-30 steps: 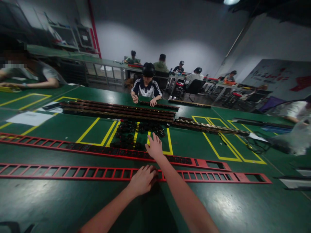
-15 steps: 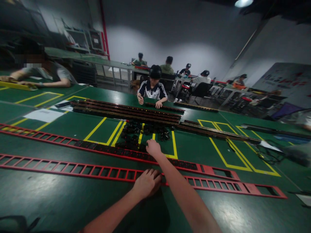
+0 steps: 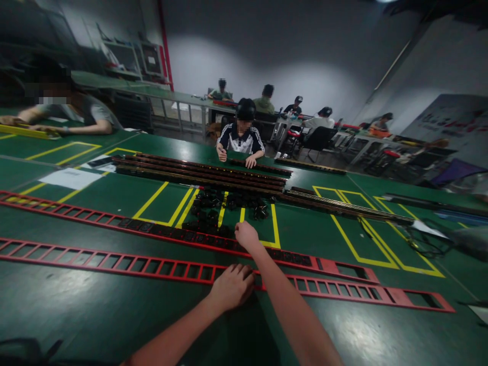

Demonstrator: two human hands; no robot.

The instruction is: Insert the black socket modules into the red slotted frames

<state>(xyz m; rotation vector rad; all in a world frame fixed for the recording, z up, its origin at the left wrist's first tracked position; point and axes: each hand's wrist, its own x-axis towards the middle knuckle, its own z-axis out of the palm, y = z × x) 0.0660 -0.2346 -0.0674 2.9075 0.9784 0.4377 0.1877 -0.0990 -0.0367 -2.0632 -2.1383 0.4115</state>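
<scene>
My left hand (image 3: 233,287) rests on the near red slotted frame (image 3: 152,268), its fingers bent over the rails; what lies under the fingertips is hidden. Just beyond it, my right hand (image 3: 246,235) is closed above the far red frame (image 3: 343,272), beside a pile of small black parts (image 3: 208,203). Anything between its fingertips is too small to make out. Black pieces fill the middle slots of the far frame, while the near frame's visible slots show the green table through them.
Long dark rails (image 3: 206,175) lie across the green table (image 3: 95,315) beyond the pile. White paper (image 3: 72,179) is at the left, and cables (image 3: 423,244) at the right. A person (image 3: 242,134) sits opposite; another person (image 3: 87,114) works at the far left.
My right hand has shifted slightly right and its fingers are drawn in more. My left hand stays in nearly the same place on the near frame. The view has moved a little.
</scene>
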